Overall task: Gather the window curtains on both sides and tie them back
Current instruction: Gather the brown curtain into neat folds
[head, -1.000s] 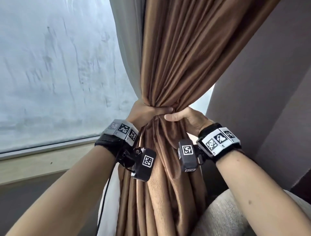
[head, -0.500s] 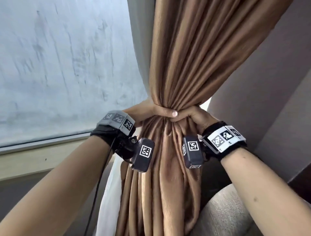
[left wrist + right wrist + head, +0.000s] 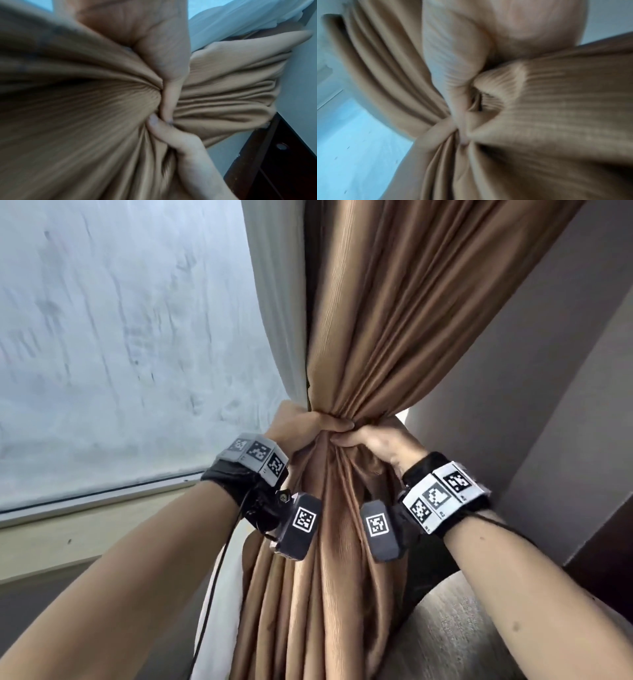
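both hands [image 3: 342, 429] gripping ribbed brown curtain [image 3: 363, 320], pinched folds

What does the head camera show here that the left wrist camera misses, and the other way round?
Only the head view shows the window, the sill, both forearms with their marker-covered wristbands, and the curtain's lower folds hanging down. Only the left wrist view shows, close up, the thumb tips meeting at the pinch and a dark wooden edge by the wall. Both show the brown curtain bunched tight, with the left hand and right hand gripping it at one spot.
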A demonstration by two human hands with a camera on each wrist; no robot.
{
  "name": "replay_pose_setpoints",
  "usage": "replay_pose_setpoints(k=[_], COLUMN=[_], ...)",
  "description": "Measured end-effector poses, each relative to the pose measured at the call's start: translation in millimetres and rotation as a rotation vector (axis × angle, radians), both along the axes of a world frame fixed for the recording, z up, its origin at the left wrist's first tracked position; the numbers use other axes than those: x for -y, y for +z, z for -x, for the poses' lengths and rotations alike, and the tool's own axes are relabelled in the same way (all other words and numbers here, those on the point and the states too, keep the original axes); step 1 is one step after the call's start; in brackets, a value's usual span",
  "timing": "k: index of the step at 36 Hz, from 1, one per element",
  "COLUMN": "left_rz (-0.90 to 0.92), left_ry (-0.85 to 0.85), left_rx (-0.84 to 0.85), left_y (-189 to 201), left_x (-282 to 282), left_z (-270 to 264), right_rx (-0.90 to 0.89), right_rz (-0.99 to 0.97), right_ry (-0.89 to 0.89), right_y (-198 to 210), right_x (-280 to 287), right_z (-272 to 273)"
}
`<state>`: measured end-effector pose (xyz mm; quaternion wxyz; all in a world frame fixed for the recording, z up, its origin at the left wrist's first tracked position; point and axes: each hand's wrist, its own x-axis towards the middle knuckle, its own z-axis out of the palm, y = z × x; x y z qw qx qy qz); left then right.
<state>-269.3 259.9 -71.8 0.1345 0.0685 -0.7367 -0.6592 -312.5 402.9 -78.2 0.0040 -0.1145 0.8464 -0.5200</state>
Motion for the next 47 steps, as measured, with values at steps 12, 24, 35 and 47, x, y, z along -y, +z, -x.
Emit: replay_pose_setpoints(k=[12,24,35,47], left_rz=[0.022,0.293,0.263,0.518], left_ry=[-0.121,-0.565,-0.596,-0.215], left_rx=[-0.148,0.161,0.147,-0.048], left_y=[-7,22,5,-37], left_x=[-11,-2,17,23], left_z=[-1,-15,-12,-1], right_rx=[0.086,-0.255,-0.2,-0.19], right_rz=[0.174,0.129,0.008,0.015], right_ry=[0.539,0.043,-0.242,-0.289], right_y=[9,-25,-28,-19], right_x=[-8,31,15,27], right_z=[-25,0,5,-13])
